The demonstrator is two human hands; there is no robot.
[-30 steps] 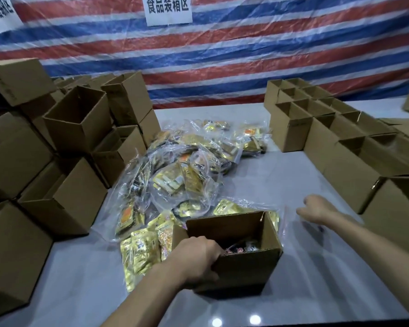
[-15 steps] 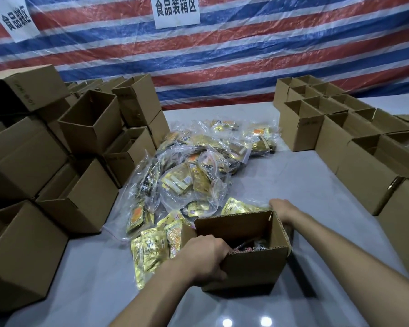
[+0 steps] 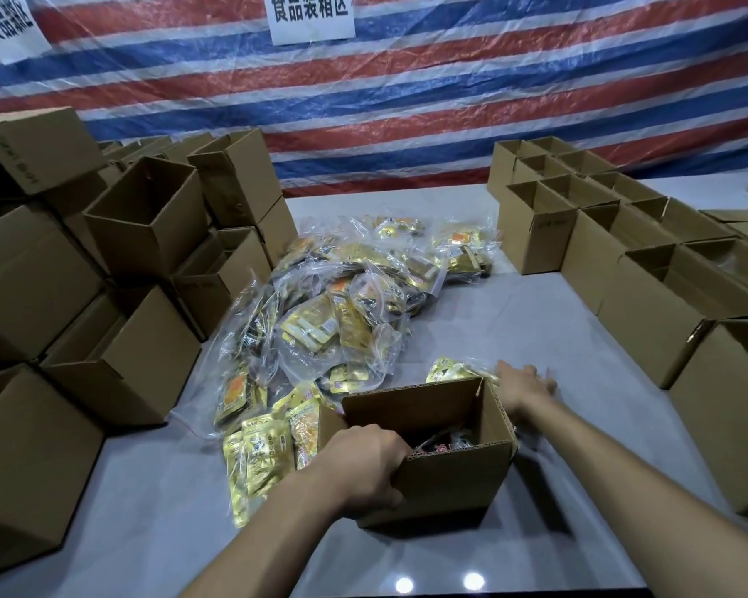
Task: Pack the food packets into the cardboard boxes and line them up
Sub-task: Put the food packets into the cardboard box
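Sprawling across table (image 3: 514,317) centre, food packets (image 3: 329,321) lie btwn box stacks (image 3: 147,217) & box rows (image 3: 648,312). Open cardboard box (image 3: 450,481) sits in front w/ packets inside, left hand (image 3: 363,463) clamped on its near rim; right hand (image 3: 521,384) beyond it, blurred, grip unclear.

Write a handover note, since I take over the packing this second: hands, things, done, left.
Left hand grips the near rim of the open box in front.
Right hand is at a bagged packet beyond the box's far right corner; blurred, grip unclear.
Packet pile lies in the middle; loose boxes stacked at left; row of open boxes at right.
Done: a few packets in the held box.
Left: fill it, add it to the row, work through the pile.
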